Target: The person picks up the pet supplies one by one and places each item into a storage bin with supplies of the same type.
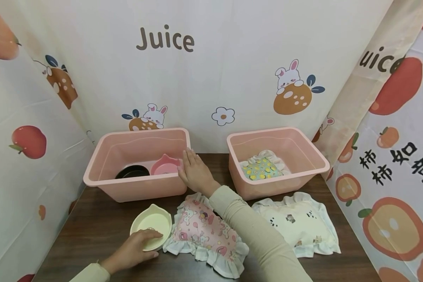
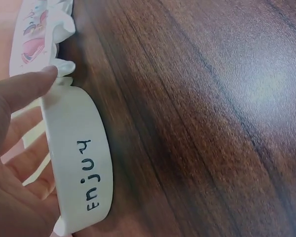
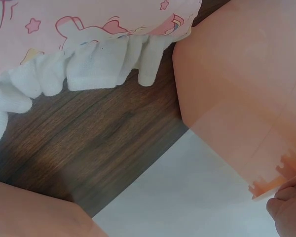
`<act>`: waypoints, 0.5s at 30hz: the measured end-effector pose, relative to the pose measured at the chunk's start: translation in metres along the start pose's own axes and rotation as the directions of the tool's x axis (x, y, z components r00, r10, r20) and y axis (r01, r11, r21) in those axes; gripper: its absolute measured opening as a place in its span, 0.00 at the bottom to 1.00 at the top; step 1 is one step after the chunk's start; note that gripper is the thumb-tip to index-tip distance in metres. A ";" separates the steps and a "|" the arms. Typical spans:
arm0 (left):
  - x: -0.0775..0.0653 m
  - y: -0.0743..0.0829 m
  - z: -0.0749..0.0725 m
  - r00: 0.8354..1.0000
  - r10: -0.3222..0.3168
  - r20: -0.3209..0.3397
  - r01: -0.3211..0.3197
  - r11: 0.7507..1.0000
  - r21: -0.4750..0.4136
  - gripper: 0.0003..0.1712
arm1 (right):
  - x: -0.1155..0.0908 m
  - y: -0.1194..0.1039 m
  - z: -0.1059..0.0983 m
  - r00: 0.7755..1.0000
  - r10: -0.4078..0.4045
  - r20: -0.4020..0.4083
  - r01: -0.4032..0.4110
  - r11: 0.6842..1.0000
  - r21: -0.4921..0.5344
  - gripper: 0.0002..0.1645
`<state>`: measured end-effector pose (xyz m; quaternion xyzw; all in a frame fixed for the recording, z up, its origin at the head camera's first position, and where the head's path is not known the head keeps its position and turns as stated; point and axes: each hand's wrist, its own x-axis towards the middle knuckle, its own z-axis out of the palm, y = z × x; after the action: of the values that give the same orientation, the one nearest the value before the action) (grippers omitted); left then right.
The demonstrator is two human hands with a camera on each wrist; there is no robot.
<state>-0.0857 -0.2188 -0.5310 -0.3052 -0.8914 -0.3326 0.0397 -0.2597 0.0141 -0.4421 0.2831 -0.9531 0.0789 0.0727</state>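
Note:
My left hand point(image 1: 135, 246) grips the near rim of a pale yellow cat-eared bowl point(image 1: 158, 219), fingers inside and thumb outside. In the left wrist view the bowl's white outer side point(image 2: 81, 158) reads "Enjoy". My right hand point(image 1: 197, 172) rests at the right rim of the left pink bin point(image 1: 141, 192), its fingers fairly straight. In that bin lie a pink cat-eared bowl point(image 1: 165, 166) and a black round dish point(image 1: 132, 171). Beneath my right forearm is a pink ruffled pillow point(image 1: 204, 227), right beside the yellow bowl.
The right pink bin point(image 1: 282, 184) holds a green lemon-print pillow point(image 1: 262, 168) with ruffles. A cream ruffled pillow point(image 1: 296, 221) lies in front of it on the dark wooden table point(image 1: 88, 231). Printed curtains point(image 1: 211, 58) close off the back and sides.

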 end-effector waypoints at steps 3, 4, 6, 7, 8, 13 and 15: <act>0.001 -0.001 0.000 0.999 -0.018 0.046 0.020 0.999 -0.043 0.26 | 0.000 0.000 0.001 1.000 0.011 0.009 -0.011 1.000 0.000 0.40; 0.002 0.000 0.000 0.996 -0.033 0.077 0.038 0.997 -0.068 0.26 | 0.000 0.000 0.001 1.000 0.009 0.008 -0.009 1.000 0.000 0.40; 0.004 0.000 -0.001 0.990 -0.049 0.129 0.063 0.992 -0.108 0.27 | 0.000 0.000 0.002 1.000 0.008 0.008 -0.008 1.000 0.000 0.40; 0.005 0.000 -0.001 0.987 -0.053 0.152 0.072 0.989 -0.126 0.27 | 0.000 0.000 0.002 1.000 0.004 0.004 -0.004 1.000 -0.001 0.40; 0.006 0.000 -0.001 0.983 -0.060 0.174 0.085 0.986 -0.142 0.27 | 0.000 0.000 0.001 1.000 0.000 0.000 0.000 1.000 0.001 0.40; 0.007 -0.002 0.001 0.976 -0.078 0.203 0.107 0.985 -0.134 0.27 | 0.000 0.001 0.000 1.000 -0.008 -0.009 0.008 1.000 0.015 0.39; 0.009 -0.003 0.001 0.972 -0.095 0.215 0.125 0.984 -0.130 0.26 | 0.000 0.001 0.000 1.000 -0.007 -0.005 0.007 1.000 0.016 0.39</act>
<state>-0.0941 -0.2153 -0.5309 -0.2902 -0.8802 -0.3636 -0.0943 -0.2598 0.0150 -0.4421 0.2867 -0.9513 0.0869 0.0730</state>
